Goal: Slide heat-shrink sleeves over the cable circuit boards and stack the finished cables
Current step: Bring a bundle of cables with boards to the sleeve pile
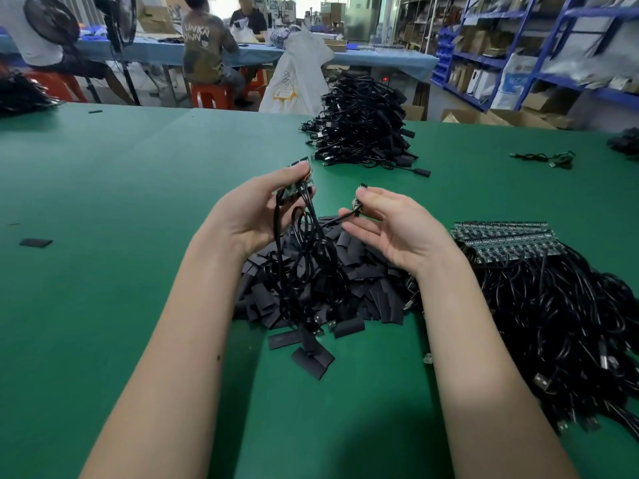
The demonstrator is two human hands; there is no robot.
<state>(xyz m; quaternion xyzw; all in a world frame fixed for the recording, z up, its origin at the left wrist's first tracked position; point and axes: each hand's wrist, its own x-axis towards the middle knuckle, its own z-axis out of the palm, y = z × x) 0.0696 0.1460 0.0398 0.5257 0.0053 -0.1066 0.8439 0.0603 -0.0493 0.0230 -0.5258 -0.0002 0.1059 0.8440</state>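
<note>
A small bunch of black cables with green circuit boards [297,191] is gripped in the left hand [256,209], fingers curled round the board ends, held up above the green matted surface [103,202]. The cable loops hang down from that hand onto a heap of flat black heat-shrink sleeves [363,281] lying between the two forearms. One single black cable end with a small circuit board [356,203] is pinched between thumb and fingertips of the right hand [390,229]; the remaining fingers are spread loosely. The two hands are held apart, close to each other, above the sleeve heap. Whether a sleeve is already on the pinched board cannot be told.

To the right, touching the right forearm, a large bundle of unsleeved black cables with a row of bare green boards [505,240] is laid on the surface. Farther back, beyond the hands, a tall stack of finished black cables [363,126] is piled. A loose black cable [546,157] lies well apart at the right rear. A single stray black sleeve [35,242] lies at the left, well apart from the heap.

Behind the surface, seated persons [207,50] at a blue table [345,57], red plastic stools [211,95], a white plastic bag [297,74] and blue metal shelving [518,46] are seen.
</note>
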